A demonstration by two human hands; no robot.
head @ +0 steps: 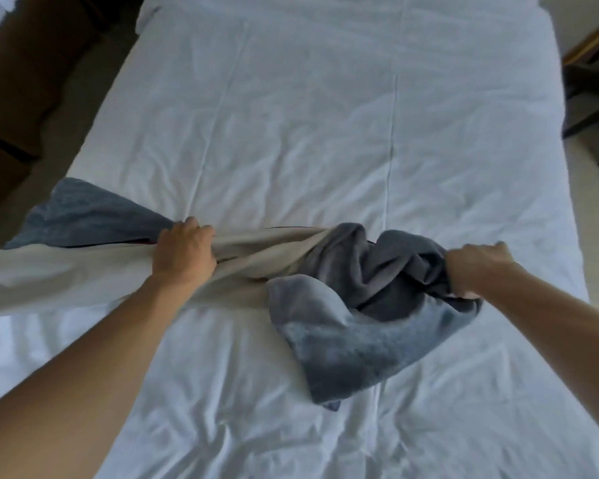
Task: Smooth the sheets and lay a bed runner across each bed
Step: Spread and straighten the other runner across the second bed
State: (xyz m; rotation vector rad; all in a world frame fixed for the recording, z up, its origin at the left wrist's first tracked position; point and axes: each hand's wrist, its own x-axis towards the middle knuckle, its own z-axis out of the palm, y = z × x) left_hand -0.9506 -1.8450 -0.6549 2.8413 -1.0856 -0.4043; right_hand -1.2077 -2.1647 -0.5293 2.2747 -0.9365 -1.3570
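Bed runner [346,271] bunched across white bed sheet [308,115], gripped at two places.

Left hand [185,252] clenched around beige underside near sheet's left edge; right hand [474,267] clenched on crumpled grey-blue plush toward sheet's right; fabric wadded inside both fists, stretched between them.

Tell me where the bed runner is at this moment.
In the head view the bed runner lies bunched across the middle of the white sheet, gripped between the left hand and the right hand.
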